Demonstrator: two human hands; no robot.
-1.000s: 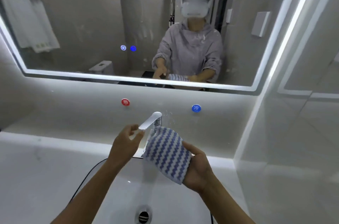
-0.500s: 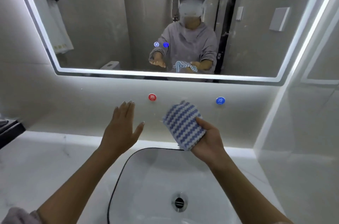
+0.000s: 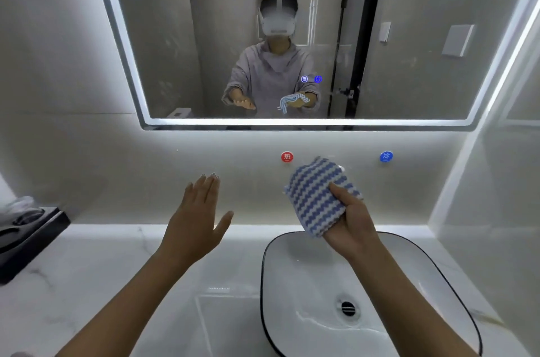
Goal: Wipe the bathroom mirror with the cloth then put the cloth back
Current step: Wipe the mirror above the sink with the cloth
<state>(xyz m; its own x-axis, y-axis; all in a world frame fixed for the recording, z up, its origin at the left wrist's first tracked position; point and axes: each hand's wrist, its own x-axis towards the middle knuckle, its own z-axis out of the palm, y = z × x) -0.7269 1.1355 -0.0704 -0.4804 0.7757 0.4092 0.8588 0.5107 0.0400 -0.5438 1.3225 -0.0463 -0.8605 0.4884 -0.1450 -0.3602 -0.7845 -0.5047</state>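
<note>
Cloth wetted, off the tap — mirror next.
My right hand (image 3: 349,228) grips the bunched cloth (image 3: 317,196), now raised over the basin (image 3: 409,242) below the mirror (image 3: 409,35); left hand (image 3: 195,228) has left the tap — empty, fingers spread.

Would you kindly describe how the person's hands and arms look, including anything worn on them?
Both forearms are bare, with no watch, rings or gloves. The left hand has long pale nails. The right hand looks equally unadorned. In the mirror, loose grey sleeves sit pushed up.
</note>
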